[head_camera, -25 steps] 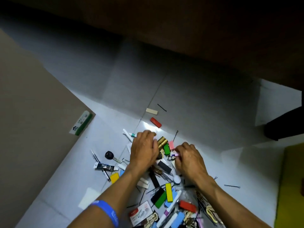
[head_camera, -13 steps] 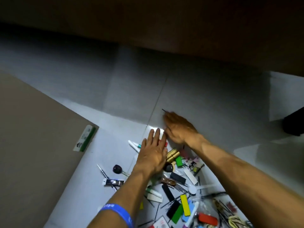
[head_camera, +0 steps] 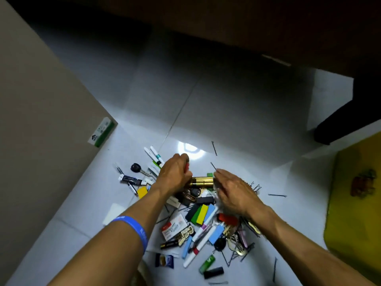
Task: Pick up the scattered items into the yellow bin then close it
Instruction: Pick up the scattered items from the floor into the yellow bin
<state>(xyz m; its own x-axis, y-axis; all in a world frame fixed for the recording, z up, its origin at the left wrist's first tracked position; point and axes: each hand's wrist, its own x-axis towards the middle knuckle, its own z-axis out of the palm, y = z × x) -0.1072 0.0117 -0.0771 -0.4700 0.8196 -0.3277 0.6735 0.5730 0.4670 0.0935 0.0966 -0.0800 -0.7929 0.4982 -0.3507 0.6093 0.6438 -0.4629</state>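
Both grips pulled back onto the pile point(head_camera: 203, 218) since 0.5 s ago. R grip point(head_camera: 233, 190) pinches a black hairpin point(head_camera: 213, 165); L grip point(head_camera: 174, 175) is curled round a red block point(head_camera: 187, 167), next to the brass lock cylinder point(head_camera: 203, 181). Yellow bin point(head_camera: 354, 213) sits on the floor point(head_camera: 237, 112), well right of the pile.

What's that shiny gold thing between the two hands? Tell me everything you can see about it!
It is a gold cylinder that looks like polished brass, with grooves around it. It lies on its side atop the pile of small things. The left hand covers its left end, hiding it. The right hand, pinching a hairpin, is by its right end; touching or not, I cannot tell.
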